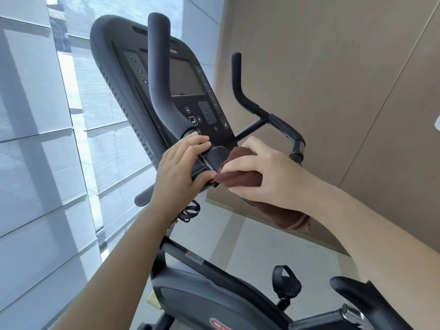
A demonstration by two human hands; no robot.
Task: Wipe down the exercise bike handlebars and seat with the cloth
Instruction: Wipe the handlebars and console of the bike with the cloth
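R hand (pixel 269 177) grips brown cloth (pixel 240 180) against handlebars (pixel 159 91) — L hand (pixel 178 170) clasps them just beside; tan wall (pixel 333 67), blinds (pixel 35 163), grey floor (pixel 250 239).

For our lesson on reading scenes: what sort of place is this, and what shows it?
Probably a gym or home fitness room: an exercise bike with a button console and strapped pedal, beside tall shaded windows. The right hand presses a cloth to the handlebars.
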